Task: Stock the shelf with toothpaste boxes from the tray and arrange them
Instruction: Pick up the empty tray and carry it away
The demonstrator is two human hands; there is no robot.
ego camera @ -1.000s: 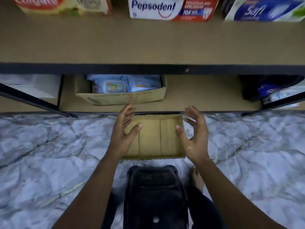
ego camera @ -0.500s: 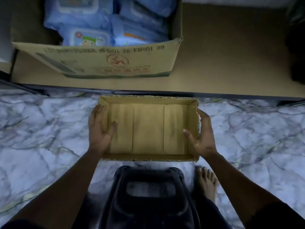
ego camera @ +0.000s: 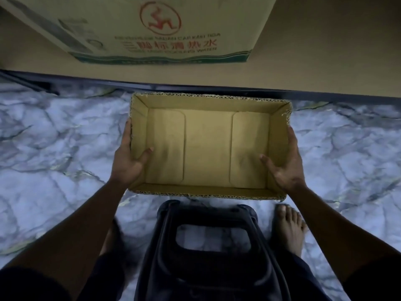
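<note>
both hands, left hand [ego camera: 127,164] and right hand [ego camera: 286,168], grip the tray [ego camera: 208,192] by its side walls, thumbs pressed inside, above the marble floor [ego camera: 54,148]

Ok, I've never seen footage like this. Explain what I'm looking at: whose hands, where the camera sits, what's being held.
No machine here: a person works with bare hands, and the single camera sits on their head, looking forward and down. The left hand and right hand grip the two short sides of a cardboard tray, thumbs inside, fingers outside. The tray is empty; no toothpaste boxes show in it. Below it is a marble-patterned floor. Whether the tray rests on it or is lifted, I cannot tell. Ahead is the bottom shelf with a printed carton on it. Nearest the camera are a dark plastic stool and a bare foot.
</note>
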